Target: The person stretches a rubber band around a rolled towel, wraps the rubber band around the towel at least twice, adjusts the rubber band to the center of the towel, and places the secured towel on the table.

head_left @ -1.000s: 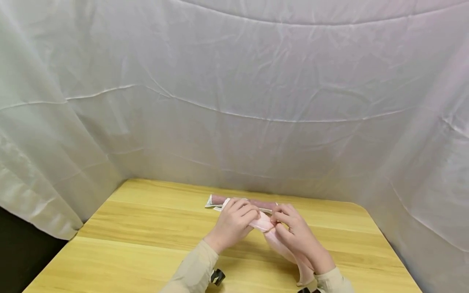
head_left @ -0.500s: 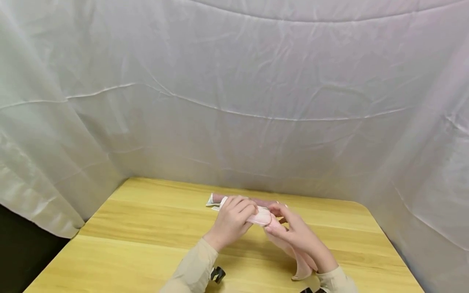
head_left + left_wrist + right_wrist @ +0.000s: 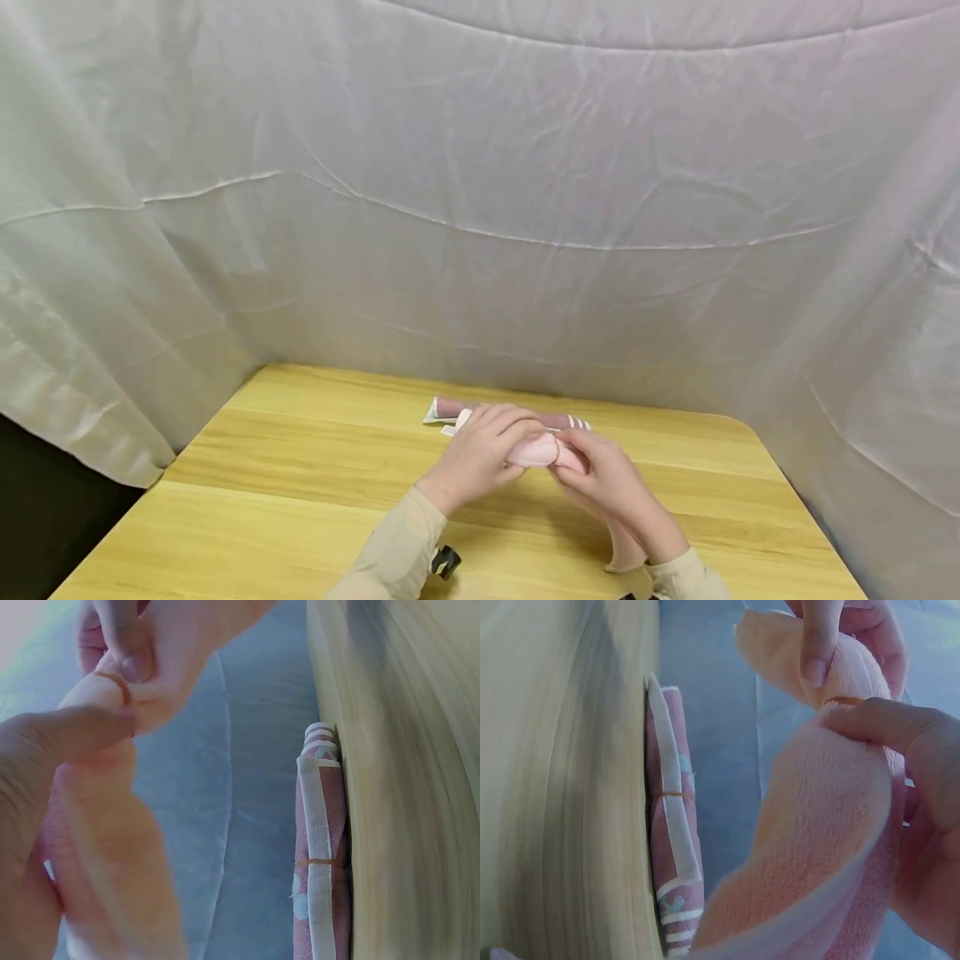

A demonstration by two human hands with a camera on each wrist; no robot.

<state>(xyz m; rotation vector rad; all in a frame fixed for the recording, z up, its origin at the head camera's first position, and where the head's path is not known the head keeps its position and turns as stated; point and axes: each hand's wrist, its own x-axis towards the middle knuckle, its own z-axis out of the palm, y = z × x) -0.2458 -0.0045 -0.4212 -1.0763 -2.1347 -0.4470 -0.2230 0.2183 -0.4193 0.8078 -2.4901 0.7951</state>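
Observation:
A light pink towel (image 3: 534, 451) is held up above the table between both hands, its far part rolled and its loose tail (image 3: 802, 847) hanging toward the right forearm. An orange-brown rubber band (image 3: 845, 700) circles it at a narrowed spot. My left hand (image 3: 483, 454) curls over the rolled part on one side of the band. On the other side, my right hand (image 3: 611, 479) pinches the towel, thumb right at the band in the right wrist view.
Behind the hands, a rolled dusky-pink towel (image 3: 450, 408) with white edging lies on the wooden table (image 3: 315, 467), its own rubber band (image 3: 319, 862) around the middle. A grey-white curtain (image 3: 480, 292) surrounds the table's back and sides.
My right hand loosened from the band area half a second ago, then closed on the towel just past the band. The left hand keeps its grip; the rolled part has tilted slightly.

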